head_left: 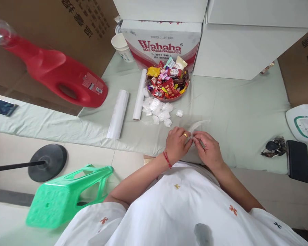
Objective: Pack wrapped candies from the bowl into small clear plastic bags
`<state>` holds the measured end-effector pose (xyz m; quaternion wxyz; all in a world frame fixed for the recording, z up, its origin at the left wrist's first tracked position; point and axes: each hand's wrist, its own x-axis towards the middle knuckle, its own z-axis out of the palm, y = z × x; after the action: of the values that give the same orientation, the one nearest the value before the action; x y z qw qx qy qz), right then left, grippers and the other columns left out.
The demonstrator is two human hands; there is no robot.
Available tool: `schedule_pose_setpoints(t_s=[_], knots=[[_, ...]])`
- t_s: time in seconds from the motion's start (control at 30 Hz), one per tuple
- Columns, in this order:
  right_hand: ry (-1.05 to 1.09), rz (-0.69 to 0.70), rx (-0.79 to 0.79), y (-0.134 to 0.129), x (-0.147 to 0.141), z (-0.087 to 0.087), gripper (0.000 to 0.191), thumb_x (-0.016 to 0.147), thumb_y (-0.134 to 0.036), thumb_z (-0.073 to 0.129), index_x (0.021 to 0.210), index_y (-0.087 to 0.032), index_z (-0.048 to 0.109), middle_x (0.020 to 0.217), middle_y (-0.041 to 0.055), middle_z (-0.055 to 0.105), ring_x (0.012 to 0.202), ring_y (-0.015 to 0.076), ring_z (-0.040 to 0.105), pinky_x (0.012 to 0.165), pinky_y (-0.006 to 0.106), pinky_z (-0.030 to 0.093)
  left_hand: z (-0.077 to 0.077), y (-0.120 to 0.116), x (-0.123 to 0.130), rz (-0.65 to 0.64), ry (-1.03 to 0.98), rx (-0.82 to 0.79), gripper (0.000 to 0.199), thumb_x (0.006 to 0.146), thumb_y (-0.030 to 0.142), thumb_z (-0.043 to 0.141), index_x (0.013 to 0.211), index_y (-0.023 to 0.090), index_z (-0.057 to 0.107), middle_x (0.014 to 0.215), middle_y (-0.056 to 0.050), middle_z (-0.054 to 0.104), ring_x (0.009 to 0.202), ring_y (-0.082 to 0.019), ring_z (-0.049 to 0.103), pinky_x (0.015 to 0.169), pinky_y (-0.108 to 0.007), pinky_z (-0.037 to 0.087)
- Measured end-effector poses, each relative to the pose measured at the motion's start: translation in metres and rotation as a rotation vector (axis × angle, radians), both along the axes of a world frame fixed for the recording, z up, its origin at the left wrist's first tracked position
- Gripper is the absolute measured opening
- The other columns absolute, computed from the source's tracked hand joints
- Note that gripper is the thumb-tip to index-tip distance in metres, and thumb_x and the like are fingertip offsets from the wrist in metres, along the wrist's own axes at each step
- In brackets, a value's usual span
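Above the table's near edge, my left hand (178,143) and my right hand (208,148) meet with fingertips pinched together. Between them they grip a piece of clear plastic film (198,125), whose thin loose end sticks out beyond the fingers. Its part inside the fingertips is hidden. Just past my hands lies a heap of small crumpled packets of clear plastic (156,106), with a single packet (179,113) apart on the right. Behind the heap stands a round dish (166,99) piled with wrapped candies (169,80).
Two white rolls (118,114) lie left of the heap. A Wahaha carton (161,44), paper cups (122,48) and white boxes (228,48) stand behind. A red jug (56,75) is at left. On the right are a black phone (298,160) and a white bottle (304,123). A green stool (53,201) is below.
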<state>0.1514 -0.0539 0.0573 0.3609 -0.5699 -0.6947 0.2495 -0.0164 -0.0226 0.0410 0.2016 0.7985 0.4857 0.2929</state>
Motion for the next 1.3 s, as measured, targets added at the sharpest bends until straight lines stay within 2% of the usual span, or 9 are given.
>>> schedule_pose_setpoints(t_s=[0.1,0.27,0.43,0.67,0.73,0.83,1.03,1.17,1.3], knots=[[0.079,-0.033,-0.065,-0.003,0.004,-0.001,0.018,0.103,-0.034,0.052,0.097,-0.025,0.067,0.108,0.0071,0.076,0.1,0.0218,0.07,0.087,0.036,0.055,-0.004,0.004,0.0,0.026,-0.129,-0.137,0.013,0.094,0.03,0.065,0.089,0.021,0.073,0.086,-0.007,0.07,0.087,-0.022,0.062,0.081,-0.037,0.048],[0.271,-0.203,-0.278,-0.012,0.012,-0.013,0.024,0.099,-0.046,0.06,0.096,-0.024,0.069,0.096,0.0042,0.074,0.081,0.0182,0.066,0.075,0.032,0.054,-0.011,0.006,-0.004,0.215,-0.521,-0.566,0.01,0.085,0.029,0.07,0.083,0.02,0.074,0.078,-0.001,0.07,0.069,-0.014,0.058,0.07,-0.028,0.046],[0.578,-0.275,-0.513,-0.018,0.018,-0.027,0.038,0.091,-0.06,0.066,0.085,-0.023,0.066,0.079,0.0019,0.068,0.072,0.0174,0.061,0.068,0.03,0.054,-0.017,0.005,-0.007,0.325,-0.933,-0.882,0.023,0.072,0.038,0.08,0.076,0.018,0.069,0.068,0.003,0.062,0.064,-0.01,0.052,0.064,-0.024,0.042],[0.351,-0.232,-0.344,-0.005,0.031,-0.015,0.049,0.089,-0.063,0.067,0.119,-0.023,0.068,0.122,0.01,0.072,0.11,0.0239,0.066,0.092,0.039,0.055,-0.01,-0.009,-0.002,0.196,-0.899,-0.769,0.023,0.078,0.04,0.081,0.081,0.019,0.072,0.077,0.001,0.066,0.072,-0.011,0.056,0.07,-0.025,0.045],[0.304,-0.157,-0.35,0.004,0.028,-0.011,0.046,0.087,-0.062,0.069,0.11,-0.023,0.071,0.115,0.0088,0.074,0.102,0.0234,0.067,0.087,0.038,0.055,-0.006,-0.012,-0.001,0.103,-0.879,-0.742,0.024,0.079,0.042,0.08,0.08,0.019,0.073,0.079,-0.001,0.067,0.074,-0.013,0.058,0.071,-0.026,0.046],[0.303,-0.115,-0.379,0.017,0.019,-0.011,0.04,0.093,-0.059,0.061,0.091,-0.021,0.071,0.081,0.0023,0.07,0.071,0.017,0.062,0.067,0.03,0.05,-0.006,-0.016,-0.001,0.013,-0.806,-0.766,0.026,0.081,0.044,0.079,0.077,0.019,0.072,0.078,-0.002,0.067,0.073,-0.014,0.058,0.071,-0.027,0.047],[-0.041,-0.14,-0.059,0.023,0.001,-0.012,0.03,0.102,-0.043,0.053,0.09,-0.022,0.071,0.085,0.0037,0.069,0.073,0.017,0.059,0.069,0.03,0.044,-0.012,-0.023,-0.007,0.17,-0.794,-0.843,0.038,0.092,0.056,0.063,0.099,0.019,0.066,0.095,-0.005,0.068,0.085,-0.018,0.063,0.068,-0.028,0.051],[-0.075,-0.021,-0.07,0.019,-0.01,-0.011,0.03,0.103,-0.041,0.05,0.091,-0.023,0.071,0.084,0.0042,0.071,0.075,0.0186,0.063,0.069,0.03,0.043,-0.012,-0.015,-0.002,0.224,-0.773,-0.719,0.04,0.088,0.056,0.07,0.103,0.019,0.064,0.1,-0.005,0.068,0.093,-0.018,0.063,0.074,-0.029,0.051],[0.129,-0.183,-0.184,0.017,-0.006,-0.011,0.031,0.1,-0.048,0.054,0.086,-0.023,0.067,0.068,-0.0007,0.064,0.062,0.0158,0.056,0.063,0.029,0.044,-0.017,0.0,0.0,0.27,-0.947,-0.806,0.037,0.084,0.053,0.075,0.081,0.019,0.06,0.076,0.002,0.063,0.071,-0.012,0.057,0.07,-0.027,0.048]])
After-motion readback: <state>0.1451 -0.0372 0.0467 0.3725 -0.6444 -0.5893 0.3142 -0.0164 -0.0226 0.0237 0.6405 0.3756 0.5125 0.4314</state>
